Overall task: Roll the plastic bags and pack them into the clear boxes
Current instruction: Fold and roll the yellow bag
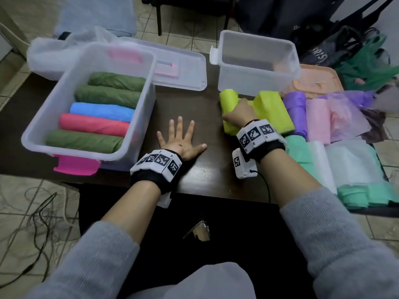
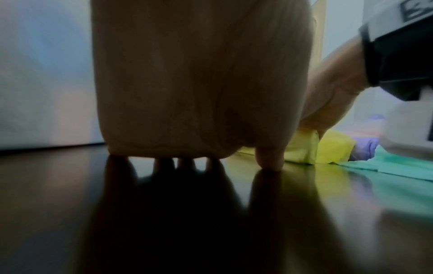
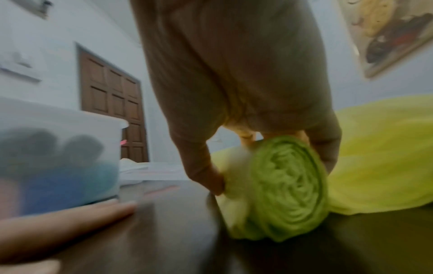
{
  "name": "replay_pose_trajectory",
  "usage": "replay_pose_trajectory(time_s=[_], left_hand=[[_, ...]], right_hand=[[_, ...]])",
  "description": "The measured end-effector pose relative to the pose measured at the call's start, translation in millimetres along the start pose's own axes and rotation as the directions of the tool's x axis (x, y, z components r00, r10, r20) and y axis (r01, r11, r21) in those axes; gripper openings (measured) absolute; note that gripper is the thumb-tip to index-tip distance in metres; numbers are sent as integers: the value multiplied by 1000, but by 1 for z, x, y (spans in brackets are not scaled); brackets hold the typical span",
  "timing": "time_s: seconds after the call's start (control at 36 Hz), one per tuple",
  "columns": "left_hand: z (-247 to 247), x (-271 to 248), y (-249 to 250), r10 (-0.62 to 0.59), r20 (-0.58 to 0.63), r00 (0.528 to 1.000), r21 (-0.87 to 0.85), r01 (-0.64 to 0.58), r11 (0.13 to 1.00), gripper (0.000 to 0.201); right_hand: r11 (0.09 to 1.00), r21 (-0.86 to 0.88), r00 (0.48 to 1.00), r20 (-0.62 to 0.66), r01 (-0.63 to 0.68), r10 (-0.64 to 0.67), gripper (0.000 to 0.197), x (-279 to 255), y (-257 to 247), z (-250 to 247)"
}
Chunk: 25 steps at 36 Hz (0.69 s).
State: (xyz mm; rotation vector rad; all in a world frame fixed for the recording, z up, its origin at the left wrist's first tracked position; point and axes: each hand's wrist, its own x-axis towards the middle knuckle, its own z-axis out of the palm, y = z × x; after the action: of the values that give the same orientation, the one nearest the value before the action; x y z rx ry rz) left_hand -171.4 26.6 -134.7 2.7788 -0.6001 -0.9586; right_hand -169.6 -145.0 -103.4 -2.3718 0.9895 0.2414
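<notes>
Yellow-green bag roll [image 3: 281, 187] gripped by right hand [image 1: 236, 114] to keep it tight; left hand [image 1: 180, 140] rests flat, fingers spread, on surface [image 1: 194, 108].

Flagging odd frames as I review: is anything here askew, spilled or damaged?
Nothing looks spilled or damaged. The five rolled plastic bags lie in a neat row in the clear box with pink latches. The right hand grips the yellow-green bag roll; the left hand lies flat on the dark table.

glossy dark table [image 1: 194, 108], translucent plastic boxes [image 1: 257, 61]
</notes>
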Motion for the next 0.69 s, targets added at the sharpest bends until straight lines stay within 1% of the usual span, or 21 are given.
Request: replay_pose_trajectory(time_s=[0.06, 0.11, 0.17, 0.19, 0.28, 0.33, 0.39, 0.44, 0.53, 0.58, 0.64, 0.69], left_hand=[[1, 0, 0, -3, 6, 1000, -4, 3, 1000, 82], [0, 1, 1, -5, 16, 1000, -8, 5, 1000, 81], [-2, 3, -1, -2, 26, 1000, -20, 2, 1000, 76], [-3, 3, -3, 2, 21, 1000, -39, -1, 999, 74], [-11, 5, -11, 2, -28, 1000, -154, -6, 988, 72], [-23, 4, -11, -5, -65, 998, -225, -10, 974, 71], [-38, 3, -5, -31, -114, 993, -236, 3, 972, 65], [-53, 4, 2, -55, -143, 988, -209, 24, 978, 58], [-64, 14, 12, -52, -120, 991, -144, 34, 989, 70], [-64, 21, 19, -40, -146, 989, -102, 25, 994, 76], [-63, 26, 23, 30, -220, 975, -61, -45, 997, 82], [-60, 30, 26, 142, -276, 951, 19, -142, 990, 81]], right_hand=[[995, -76, 998, -11, 61, -62, 66, -11, 0, 8], [979, -166, 990, -58, 114, -125, 61, -24, 2, 16], [951, -247, 972, -101, 184, -214, 58, -38, 6, 23], [937, -274, 963, -93, 219, -252, 58, -45, 8, 26], [897, -315, 947, 22, 310, -320, 58, -62, 17, 28], [861, -344, 927, 101, 374, -362, 57, -73, 22, 28], [823, -371, 902, 173, 431, -395, 55, -83, 27, 27], [780, -411, 881, 248, 473, -403, 55, -91, 31, 25], [717, -460, 850, 331, 524, -409, 56, -99, 35, 22], [696, -461, 833, 363, 551, -418, 57, -102, 36, 21], [679, -460, 817, 388, 572, -425, 58, -104, 37, 19], [668, -462, 809, 410, 583, -422, 59, -105, 39, 18]])
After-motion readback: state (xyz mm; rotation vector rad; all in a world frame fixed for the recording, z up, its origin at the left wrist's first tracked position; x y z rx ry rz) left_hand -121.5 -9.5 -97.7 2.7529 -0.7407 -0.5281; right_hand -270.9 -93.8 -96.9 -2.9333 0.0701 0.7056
